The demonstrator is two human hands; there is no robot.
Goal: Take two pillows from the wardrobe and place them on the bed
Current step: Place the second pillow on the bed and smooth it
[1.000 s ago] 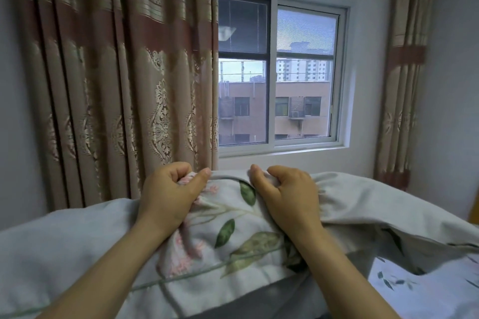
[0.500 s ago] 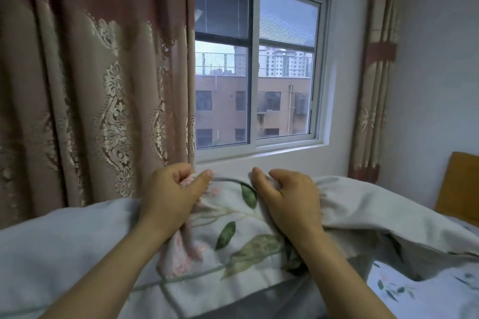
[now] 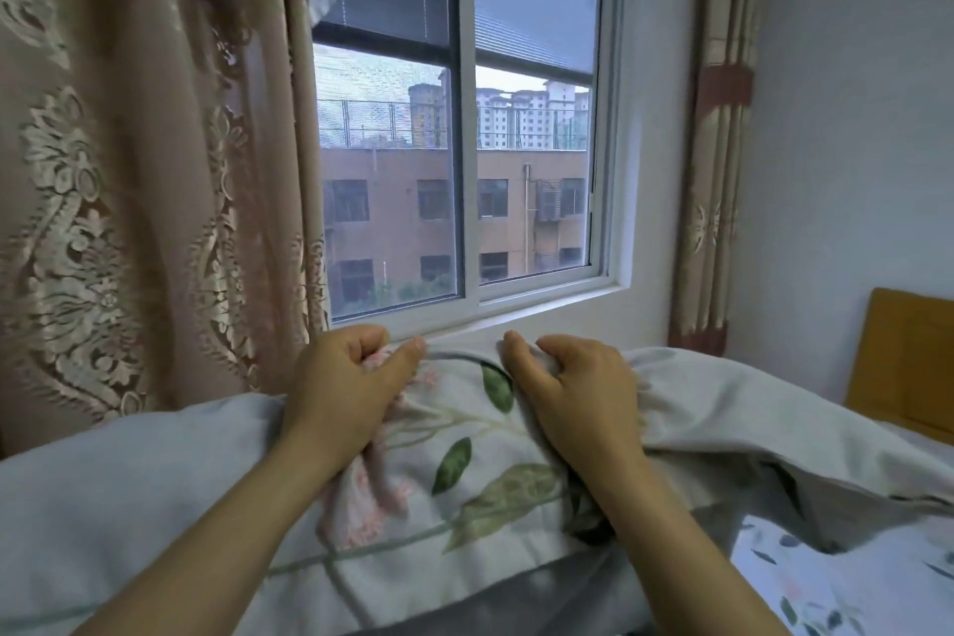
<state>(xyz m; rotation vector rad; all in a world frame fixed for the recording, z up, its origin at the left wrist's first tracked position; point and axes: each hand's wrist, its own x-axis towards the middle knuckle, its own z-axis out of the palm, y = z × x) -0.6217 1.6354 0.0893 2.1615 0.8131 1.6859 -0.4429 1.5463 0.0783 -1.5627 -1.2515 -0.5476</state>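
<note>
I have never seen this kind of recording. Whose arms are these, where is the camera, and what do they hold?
There is no machine here. A person wears one wide-angle camera on the head, so you see their own arms. The left hand and the right hand each grip the top edge of a pillow printed with leaves and pink flowers, in front of a window with a patterned curtain. At lower right lies the bed, with a floral sheet and a wooden headboard. Whether a second pillow is underneath, I cannot tell.

The left hand (image 3: 340,393) and right hand (image 3: 583,393) are bare, like both forearms (image 3: 217,532), with short-trimmed thumbnails.
</note>
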